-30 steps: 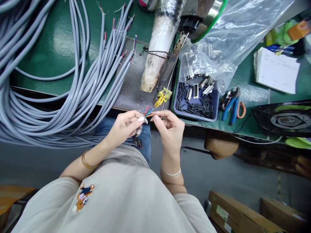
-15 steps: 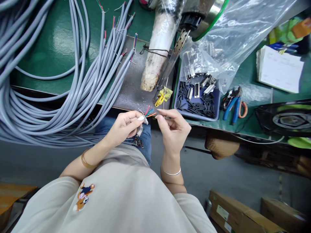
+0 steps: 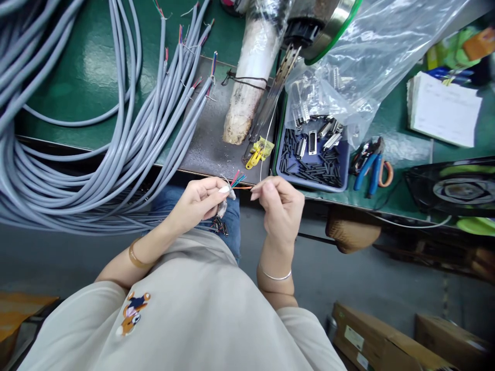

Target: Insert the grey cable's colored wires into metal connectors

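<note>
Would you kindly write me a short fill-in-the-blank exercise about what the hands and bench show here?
1. The left hand pinches the stripped end of a ____ cable.
2. The right hand pulls one thin ____ wire sideways from the fanned wires.
3. The tray of black sleeves is ____.
4. The pliers have ____ handles.

Missing words: grey; orange; blue; blue

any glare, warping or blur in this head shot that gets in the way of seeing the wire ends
Head view: wide-angle warp bows the grey cables and bench edge; glare streaks the plastic bag and green mat. The coloured wires between left hand and right hand are sharp but tiny; the corners go soft.
</note>
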`<action>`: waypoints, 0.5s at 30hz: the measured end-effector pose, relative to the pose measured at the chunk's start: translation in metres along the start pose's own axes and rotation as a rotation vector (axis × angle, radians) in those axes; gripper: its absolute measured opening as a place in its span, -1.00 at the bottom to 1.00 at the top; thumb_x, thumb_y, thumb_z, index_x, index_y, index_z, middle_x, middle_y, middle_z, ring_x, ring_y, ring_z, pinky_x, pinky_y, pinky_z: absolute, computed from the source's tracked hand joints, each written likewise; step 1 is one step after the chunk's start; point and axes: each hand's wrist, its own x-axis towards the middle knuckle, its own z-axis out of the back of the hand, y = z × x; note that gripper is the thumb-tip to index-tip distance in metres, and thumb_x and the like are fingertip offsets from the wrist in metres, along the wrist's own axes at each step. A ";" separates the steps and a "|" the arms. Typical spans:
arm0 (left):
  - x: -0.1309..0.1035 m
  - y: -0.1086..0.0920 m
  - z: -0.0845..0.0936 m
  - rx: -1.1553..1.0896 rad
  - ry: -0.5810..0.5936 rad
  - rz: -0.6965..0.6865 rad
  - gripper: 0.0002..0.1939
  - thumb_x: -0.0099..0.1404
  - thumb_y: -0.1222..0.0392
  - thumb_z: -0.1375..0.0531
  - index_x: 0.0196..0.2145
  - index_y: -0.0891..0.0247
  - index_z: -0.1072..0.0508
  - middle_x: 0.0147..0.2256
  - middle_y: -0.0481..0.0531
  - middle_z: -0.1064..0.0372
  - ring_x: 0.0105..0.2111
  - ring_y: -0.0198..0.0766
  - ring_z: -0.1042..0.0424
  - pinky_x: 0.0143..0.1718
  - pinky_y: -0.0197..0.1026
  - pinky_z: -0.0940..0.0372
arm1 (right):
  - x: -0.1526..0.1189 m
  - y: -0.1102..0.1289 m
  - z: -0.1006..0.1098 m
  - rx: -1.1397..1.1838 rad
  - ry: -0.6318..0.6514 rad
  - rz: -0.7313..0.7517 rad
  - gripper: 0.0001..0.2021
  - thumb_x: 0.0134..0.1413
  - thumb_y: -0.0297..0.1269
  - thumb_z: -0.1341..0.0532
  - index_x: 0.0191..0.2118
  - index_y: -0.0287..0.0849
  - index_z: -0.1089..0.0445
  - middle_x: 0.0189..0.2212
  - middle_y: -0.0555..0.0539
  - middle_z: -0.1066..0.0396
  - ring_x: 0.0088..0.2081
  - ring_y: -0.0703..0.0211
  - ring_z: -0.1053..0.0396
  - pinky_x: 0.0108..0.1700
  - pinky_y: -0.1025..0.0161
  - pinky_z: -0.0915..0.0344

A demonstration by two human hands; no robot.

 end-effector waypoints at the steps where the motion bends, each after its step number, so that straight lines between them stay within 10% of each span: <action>1: 0.000 0.000 0.000 0.002 -0.006 0.002 -0.55 0.26 -0.17 -0.35 -0.35 0.33 -0.44 -0.61 -0.08 -0.34 -0.75 -0.55 -0.04 -0.72 -0.39 0.15 | 0.000 -0.001 -0.001 -0.009 -0.052 0.003 -0.69 0.27 -0.03 -0.25 -0.37 -0.14 -0.53 -0.52 0.01 -0.45 -0.52 0.31 -0.30 -0.46 0.32 -0.23; 15: 0.000 -0.001 -0.004 0.029 -0.010 -0.020 -0.51 0.22 -0.21 -0.36 -0.36 0.32 -0.41 -0.61 -0.10 -0.33 -0.75 -0.55 -0.01 -0.73 -0.38 0.16 | 0.000 0.001 -0.015 0.000 0.034 -0.081 -0.89 0.07 -0.23 -0.35 -0.37 -0.15 -0.53 -0.47 0.04 -0.42 -0.57 0.42 -0.10 -0.58 0.37 0.04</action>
